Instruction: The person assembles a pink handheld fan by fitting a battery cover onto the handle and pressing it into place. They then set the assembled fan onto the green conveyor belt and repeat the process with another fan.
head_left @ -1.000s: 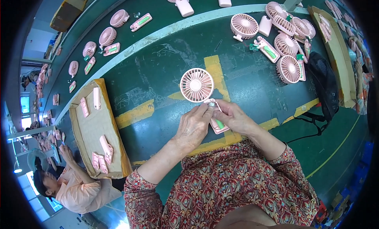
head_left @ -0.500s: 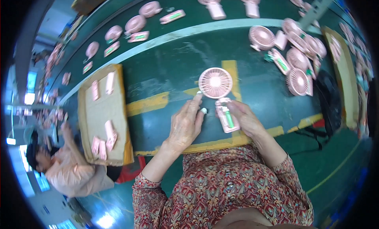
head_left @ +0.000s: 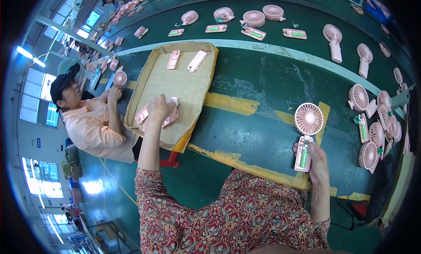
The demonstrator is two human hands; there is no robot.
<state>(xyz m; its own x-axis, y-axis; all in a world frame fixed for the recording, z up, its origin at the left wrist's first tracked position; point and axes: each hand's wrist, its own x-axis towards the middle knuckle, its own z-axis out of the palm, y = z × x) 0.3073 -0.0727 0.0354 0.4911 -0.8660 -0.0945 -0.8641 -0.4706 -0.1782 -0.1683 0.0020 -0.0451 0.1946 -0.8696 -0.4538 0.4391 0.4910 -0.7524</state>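
Observation:
In my right hand (head_left: 319,162) is a pink handheld fan (head_left: 308,119), its round grille up and away from me. The back of its handle is uncovered, showing a green battery (head_left: 304,158) inside. My left hand (head_left: 161,108) reaches into a shallow cardboard tray (head_left: 186,92) on the left. Its fingers are bent closed on a pink handle cover (head_left: 171,118); the fingertips are partly hidden. Beside that hand lie more pink covers (head_left: 142,115). At the tray's far end are two further pink handle pieces, one left (head_left: 173,60) and one right (head_left: 197,61).
Several pink fans (head_left: 376,133) are heaped at the right of the green table (head_left: 245,135). Beyond a pale rail (head_left: 263,47), more fans and opened handles lie on a green surface. A co-worker (head_left: 90,118) sits left of the tray, holding another fan (head_left: 119,78).
My view has turned left. My left hand has left the fan and moved into the tray, onto the covers. My right hand still holds the fan by its handle.

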